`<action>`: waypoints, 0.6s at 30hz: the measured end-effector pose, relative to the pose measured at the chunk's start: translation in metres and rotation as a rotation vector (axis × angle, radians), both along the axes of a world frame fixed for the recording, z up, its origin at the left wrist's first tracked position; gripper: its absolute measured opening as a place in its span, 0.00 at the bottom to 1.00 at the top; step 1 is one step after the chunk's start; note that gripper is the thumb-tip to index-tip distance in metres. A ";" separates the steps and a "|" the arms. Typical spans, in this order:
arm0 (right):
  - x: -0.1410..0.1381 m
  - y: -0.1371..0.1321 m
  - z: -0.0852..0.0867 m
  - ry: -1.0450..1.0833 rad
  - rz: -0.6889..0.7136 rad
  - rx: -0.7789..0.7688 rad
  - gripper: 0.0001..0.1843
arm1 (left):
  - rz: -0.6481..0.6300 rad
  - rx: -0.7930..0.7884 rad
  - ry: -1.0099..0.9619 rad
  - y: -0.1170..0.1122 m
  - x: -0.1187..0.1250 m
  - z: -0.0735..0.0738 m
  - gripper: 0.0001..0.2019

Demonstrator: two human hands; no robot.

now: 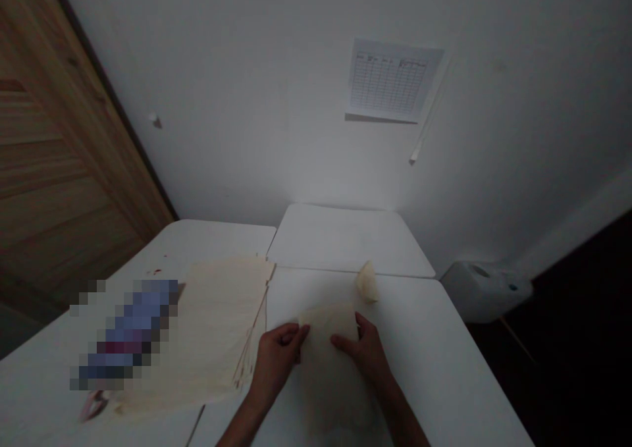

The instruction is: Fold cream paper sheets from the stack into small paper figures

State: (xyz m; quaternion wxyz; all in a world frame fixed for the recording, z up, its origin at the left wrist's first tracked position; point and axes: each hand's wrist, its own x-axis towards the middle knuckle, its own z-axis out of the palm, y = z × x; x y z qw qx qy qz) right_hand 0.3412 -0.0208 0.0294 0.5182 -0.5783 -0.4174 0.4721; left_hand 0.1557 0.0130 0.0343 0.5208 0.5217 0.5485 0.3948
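Note:
Between my hands is a pale, cream-coloured sheet [328, 374], upright or tilted over the white table; whether it is paper or thin cloth I cannot tell. My left hand [281, 351] pinches its left edge near the top corner. On the opposite edge, my right hand [363, 348] grips it with the thumb in front and the fingers behind. Just beyond the sheet lies a small folded wedge [367, 282] of similar cream material. To the left, a stack of larger cream sheets [217, 322] rests with uneven edges.
White table panels [419, 341] meet at narrow seams. A blurred-out patch [131, 332] covers something beside the stack, with pinkish scissor-like handles [93, 404] below it. The wall carries a printed chart [390, 81]. A white plastic container [486, 292] stands past the right edge; a wooden door [64, 137] is left.

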 end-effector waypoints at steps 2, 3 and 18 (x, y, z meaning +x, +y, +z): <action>0.000 -0.001 0.001 0.024 0.011 -0.001 0.30 | -0.002 -0.008 -0.007 0.000 0.000 0.000 0.25; 0.000 -0.001 0.001 0.039 0.026 0.002 0.29 | -0.006 -0.010 -0.010 -0.001 -0.001 0.001 0.24; 0.009 0.010 -0.006 0.146 0.061 -0.050 0.30 | -0.063 0.004 -0.002 -0.003 -0.002 -0.001 0.23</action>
